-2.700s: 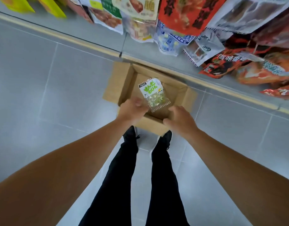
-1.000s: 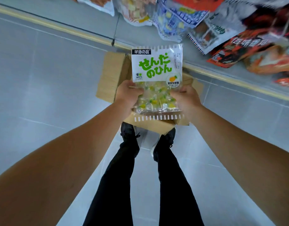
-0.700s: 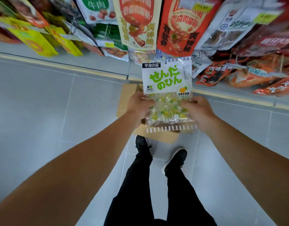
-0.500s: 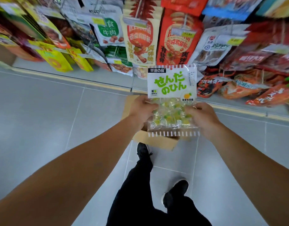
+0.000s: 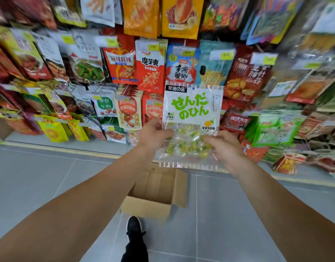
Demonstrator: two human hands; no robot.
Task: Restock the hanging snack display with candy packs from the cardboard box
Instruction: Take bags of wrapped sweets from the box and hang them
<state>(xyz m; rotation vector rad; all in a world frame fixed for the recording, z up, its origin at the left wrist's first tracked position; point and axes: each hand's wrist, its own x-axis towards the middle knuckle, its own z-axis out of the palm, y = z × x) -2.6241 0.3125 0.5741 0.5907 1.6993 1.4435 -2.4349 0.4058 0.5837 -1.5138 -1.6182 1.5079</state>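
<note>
From the head view, you held the candy pack (image 5: 191, 118) upright between both hands, its long axis running from 12 to 6 o'clock. Your left hand (image 5: 153, 134) pinched its lower edge at 9 o'clock and your right hand (image 5: 222, 146) gripped the matching spot at 3 o'clock, so neither was nearer. The hanging snack display (image 5: 155, 67) lay straight ahead at 12 o'clock, just behind the pack's header; I couldn't make out a free hook through the blur. The cardboard box (image 5: 153, 197) sat open on the grey tiled floor (image 5: 40, 178) at 6 o'clock, below your hands, with your shoe (image 5: 133, 226) just in front of it
</note>
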